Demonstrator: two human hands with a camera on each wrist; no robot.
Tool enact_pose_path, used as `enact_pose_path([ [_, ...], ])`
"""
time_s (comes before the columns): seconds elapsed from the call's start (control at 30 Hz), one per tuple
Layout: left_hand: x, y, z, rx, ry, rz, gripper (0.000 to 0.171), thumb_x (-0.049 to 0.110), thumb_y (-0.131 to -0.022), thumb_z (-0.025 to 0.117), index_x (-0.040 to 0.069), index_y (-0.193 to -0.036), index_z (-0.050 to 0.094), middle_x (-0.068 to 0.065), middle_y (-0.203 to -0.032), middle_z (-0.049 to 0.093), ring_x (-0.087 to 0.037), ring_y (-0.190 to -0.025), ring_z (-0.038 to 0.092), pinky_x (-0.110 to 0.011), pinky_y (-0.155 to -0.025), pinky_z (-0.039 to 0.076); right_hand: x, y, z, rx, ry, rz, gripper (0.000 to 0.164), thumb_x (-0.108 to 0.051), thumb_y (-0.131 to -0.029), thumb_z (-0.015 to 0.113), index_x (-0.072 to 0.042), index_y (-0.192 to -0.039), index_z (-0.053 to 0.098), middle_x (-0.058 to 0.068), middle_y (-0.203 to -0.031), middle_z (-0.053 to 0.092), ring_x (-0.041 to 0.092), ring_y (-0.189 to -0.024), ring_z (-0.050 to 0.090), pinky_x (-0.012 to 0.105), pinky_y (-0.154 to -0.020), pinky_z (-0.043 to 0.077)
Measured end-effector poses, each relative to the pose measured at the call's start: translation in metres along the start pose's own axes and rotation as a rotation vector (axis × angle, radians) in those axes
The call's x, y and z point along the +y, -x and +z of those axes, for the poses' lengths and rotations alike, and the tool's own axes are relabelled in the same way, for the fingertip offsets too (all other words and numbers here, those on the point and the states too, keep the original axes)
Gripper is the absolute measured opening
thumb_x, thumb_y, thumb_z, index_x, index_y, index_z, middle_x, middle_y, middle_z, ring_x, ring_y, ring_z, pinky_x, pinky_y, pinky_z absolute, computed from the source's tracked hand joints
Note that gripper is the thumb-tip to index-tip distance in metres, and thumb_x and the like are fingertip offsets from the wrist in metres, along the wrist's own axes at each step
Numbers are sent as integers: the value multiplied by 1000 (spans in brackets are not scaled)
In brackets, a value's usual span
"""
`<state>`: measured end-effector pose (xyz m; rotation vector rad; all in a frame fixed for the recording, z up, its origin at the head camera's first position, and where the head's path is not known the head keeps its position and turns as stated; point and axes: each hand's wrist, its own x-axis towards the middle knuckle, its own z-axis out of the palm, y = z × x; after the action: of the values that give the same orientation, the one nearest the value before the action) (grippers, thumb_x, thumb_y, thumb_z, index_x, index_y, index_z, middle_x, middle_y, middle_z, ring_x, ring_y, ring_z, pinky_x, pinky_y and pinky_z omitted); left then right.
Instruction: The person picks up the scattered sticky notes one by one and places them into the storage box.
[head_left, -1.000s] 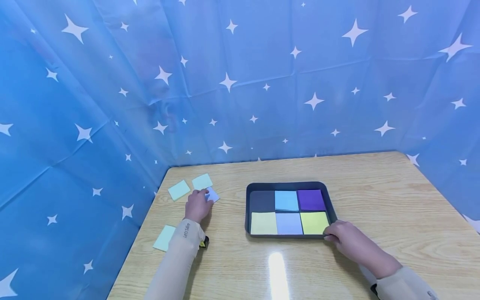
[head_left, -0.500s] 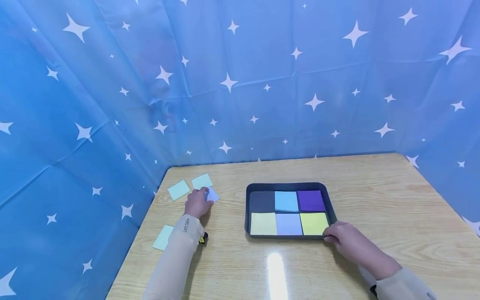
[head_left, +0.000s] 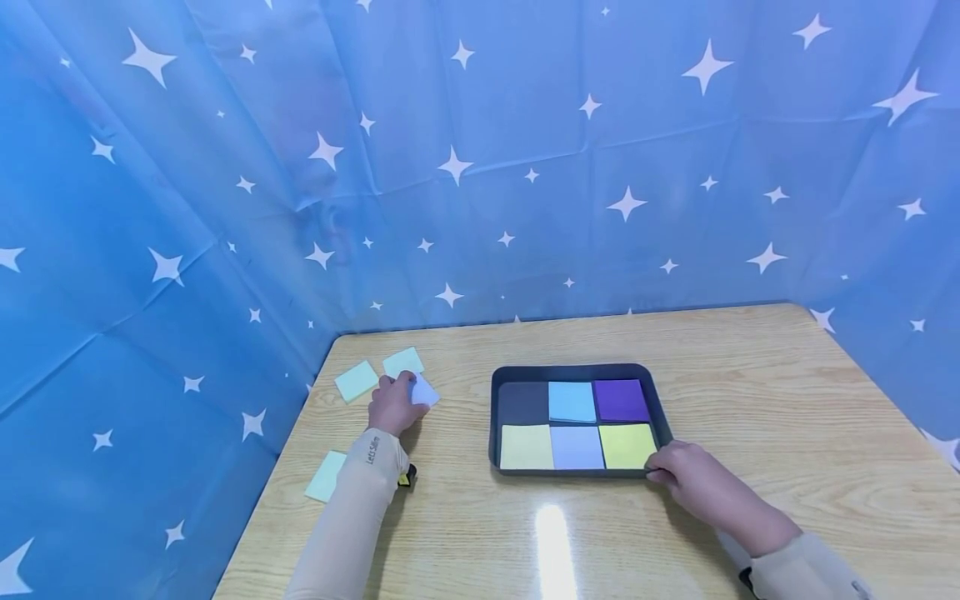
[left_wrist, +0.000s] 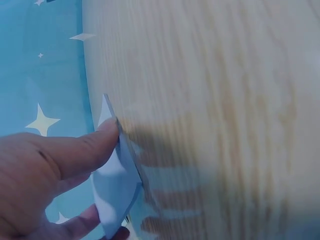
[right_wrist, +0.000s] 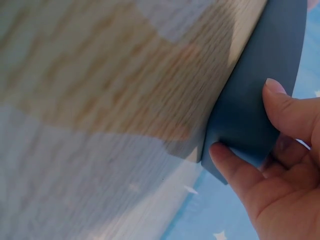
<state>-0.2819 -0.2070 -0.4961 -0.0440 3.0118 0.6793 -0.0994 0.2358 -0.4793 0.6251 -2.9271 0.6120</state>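
Note:
My left hand (head_left: 395,406) pinches a lavender sticky-note pad (head_left: 423,392) between thumb and fingers at the left of the table. In the left wrist view the thumb lies across one edge of the pad (left_wrist: 116,187), with fingertips at its opposite edge. Just behind it is a pale green sticky-note pad (head_left: 403,361), partly overlapped by the lavender one in the head view. My right hand (head_left: 693,477) holds the near right corner of a dark tray (head_left: 495,417). Its fingertips touch the tray's outer wall (right_wrist: 245,115) in the right wrist view.
Inside the tray lie a light blue pad (head_left: 572,402), a purple pad (head_left: 621,401), a cream pad (head_left: 527,447), a lavender pad (head_left: 577,448) and a yellow pad (head_left: 627,447). More pale green pads (head_left: 356,381) lie at left. A starry blue curtain (head_left: 480,167) borders the table.
My left fingers have closed on the lavender pad, which has tilted up slightly and shows more of its surface. My right hand and the tray have stayed put.

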Motion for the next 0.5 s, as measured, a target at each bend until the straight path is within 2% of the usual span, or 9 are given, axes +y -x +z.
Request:
enact_pose_path([
  [0.33, 4, 3, 0, 52, 86, -18, 69, 20, -81, 86, 11, -141, 53, -24, -135, 44, -42, -117, 45, -54, -93, 50, -1, 1, 1, 9, -9, -9, 24, -5, -85, 77, -21, -72, 65, -17, -72, 57, -1, -70, 49, 26, -62, 49],
  [0.5, 7, 6, -1, 79, 138, -27, 61, 15, -84, 83, 13, -138, 54, -22, -133, 44, -41, -118, 47, -52, -92, 52, -1, 1, 2, 15, -7, -11, 25, -4, -84, 77, -21, -72, 64, -17, -72, 57, -2, -70, 49, 26, -63, 49],
])
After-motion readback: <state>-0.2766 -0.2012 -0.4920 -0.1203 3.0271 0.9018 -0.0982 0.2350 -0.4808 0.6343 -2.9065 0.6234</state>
